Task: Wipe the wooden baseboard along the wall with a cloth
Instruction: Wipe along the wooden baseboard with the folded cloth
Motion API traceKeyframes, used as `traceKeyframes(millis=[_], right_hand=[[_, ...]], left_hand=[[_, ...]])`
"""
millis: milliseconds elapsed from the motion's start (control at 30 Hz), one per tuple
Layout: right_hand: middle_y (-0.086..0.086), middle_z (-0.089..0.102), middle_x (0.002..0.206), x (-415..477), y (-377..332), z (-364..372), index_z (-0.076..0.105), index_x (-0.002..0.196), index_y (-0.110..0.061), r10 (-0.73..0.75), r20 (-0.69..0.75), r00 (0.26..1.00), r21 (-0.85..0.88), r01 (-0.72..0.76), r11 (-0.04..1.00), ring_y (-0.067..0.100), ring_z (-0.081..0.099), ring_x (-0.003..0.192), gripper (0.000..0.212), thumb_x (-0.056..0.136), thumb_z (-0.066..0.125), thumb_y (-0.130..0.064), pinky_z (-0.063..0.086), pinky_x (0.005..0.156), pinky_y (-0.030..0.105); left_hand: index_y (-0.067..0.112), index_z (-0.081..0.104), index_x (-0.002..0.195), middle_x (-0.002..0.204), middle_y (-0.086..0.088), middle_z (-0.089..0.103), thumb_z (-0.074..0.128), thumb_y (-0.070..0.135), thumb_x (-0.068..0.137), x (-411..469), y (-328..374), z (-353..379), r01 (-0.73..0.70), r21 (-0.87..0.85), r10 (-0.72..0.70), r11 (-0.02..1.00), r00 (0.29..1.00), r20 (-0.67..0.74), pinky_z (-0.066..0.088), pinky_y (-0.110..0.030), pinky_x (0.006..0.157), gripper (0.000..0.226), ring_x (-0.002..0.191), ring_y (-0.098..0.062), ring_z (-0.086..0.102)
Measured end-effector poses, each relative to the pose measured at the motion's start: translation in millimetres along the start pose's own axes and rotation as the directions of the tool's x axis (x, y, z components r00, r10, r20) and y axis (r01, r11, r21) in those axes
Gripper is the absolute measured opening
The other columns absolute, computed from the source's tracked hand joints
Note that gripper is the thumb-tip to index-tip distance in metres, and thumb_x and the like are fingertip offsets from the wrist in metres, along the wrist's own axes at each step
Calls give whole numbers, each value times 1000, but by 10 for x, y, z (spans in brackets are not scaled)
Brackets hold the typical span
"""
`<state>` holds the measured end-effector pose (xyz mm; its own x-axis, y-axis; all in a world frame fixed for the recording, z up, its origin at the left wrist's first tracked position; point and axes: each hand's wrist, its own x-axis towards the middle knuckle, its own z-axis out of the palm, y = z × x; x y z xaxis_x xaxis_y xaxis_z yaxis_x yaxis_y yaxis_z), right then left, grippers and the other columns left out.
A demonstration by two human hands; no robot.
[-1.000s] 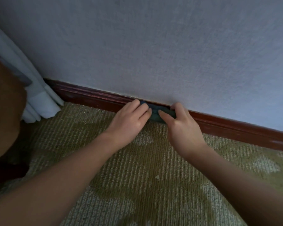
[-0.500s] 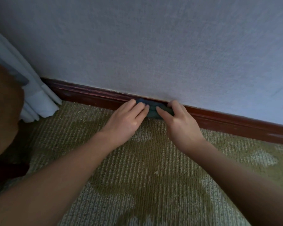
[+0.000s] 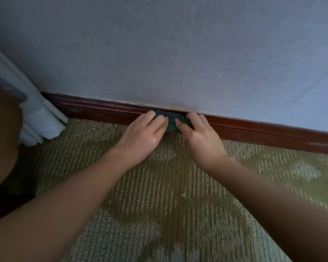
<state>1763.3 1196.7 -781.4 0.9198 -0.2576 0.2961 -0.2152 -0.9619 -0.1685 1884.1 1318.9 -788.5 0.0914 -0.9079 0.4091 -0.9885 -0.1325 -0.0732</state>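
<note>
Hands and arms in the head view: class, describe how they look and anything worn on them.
The left hand and the right hand are bare: no gloves, rings or watch show. Both forearms are uncovered down to the picture's lower edge, with no sleeve in view. No bands or markings can be made out in the dim, soft picture.

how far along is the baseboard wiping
Done: no wiped stretch can be told apart by sight. In hand: the left hand presses and the right hand grips the blue cloth against the baseboard, mid-wall. Remaining: uncovered baseboard runs to the curtain and out of frame on the right.
</note>
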Motion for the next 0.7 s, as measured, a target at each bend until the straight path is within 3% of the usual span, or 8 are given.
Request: traceKeyframes(millis=[200, 400, 567, 700], right_hand=[[30, 58, 91, -172, 290, -206, 65, 107, 7, -6, 51, 999, -69, 10, 998, 44, 60, 81, 56, 53, 72, 20, 53, 52, 41], [29, 59, 94, -57, 72, -76, 64, 106, 9, 8, 51, 999, -52, -5, 999, 45, 59, 80, 57, 51, 73, 21, 54, 63, 45], [28, 60, 92, 115, -119, -38, 66, 103, 9, -6, 82, 997, 3, 6, 1000, 44, 60, 81, 54, 50, 76, 18, 54, 63, 43], [25, 59, 87, 108, -60, -139, 66, 104, 8, -24, 67, 997, 16, 23, 1000, 40, 60, 76, 53, 53, 77, 14, 54, 61, 38]], left_hand=[[-12, 68, 95, 81, -17, 67, 44, -5, 82, 167, 231, 94, -44, -20, 43, 999, 997, -66, 49, -30, 54, 29, 77, -25, 48], [-10, 69, 96, 84, -16, 69, 42, -3, 81, 23, 4, -1, -71, 21, 71, 997, 997, -15, 52, -29, 57, 32, 69, -26, 64], [-14, 65, 99, 85, -22, 67, 41, -5, 81, -122, -152, 8, 22, 5, -22, 1000, 999, -28, 52, -33, 55, 32, 79, -27, 39], [-14, 64, 102, 91, -23, 67, 44, -4, 81, -121, -156, 29, 21, 7, -20, 1000, 998, -55, 50, -34, 59, 31, 82, -28, 40]])
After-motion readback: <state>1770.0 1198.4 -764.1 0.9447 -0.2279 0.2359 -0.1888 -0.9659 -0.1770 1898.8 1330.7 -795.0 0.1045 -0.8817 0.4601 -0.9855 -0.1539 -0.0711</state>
